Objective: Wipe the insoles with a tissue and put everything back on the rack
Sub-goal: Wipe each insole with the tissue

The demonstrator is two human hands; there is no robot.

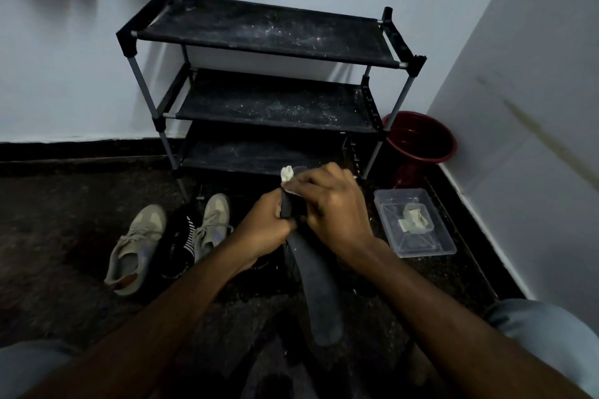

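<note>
A long black insole (319, 285) stretches from between my hands down toward me. My left hand (262, 230) grips its upper edge from the left. My right hand (327, 204) lies over the insole's top end and holds a crumpled white tissue (287, 174) against it; a bit of tissue sticks out past the fingers. The black three-shelf rack (259, 32) stands bare against the wall just behind my hands. A pair of beige sneakers (136, 249) lies on the dark floor to the left, with a second dark insole (178, 246) between the two shoes.
A clear plastic box (415, 223) holding tissue scraps sits on the floor at the right. A dark red bucket (418, 139) stands in the corner beside the rack. White walls close in behind and on the right. My knees show at the bottom corners.
</note>
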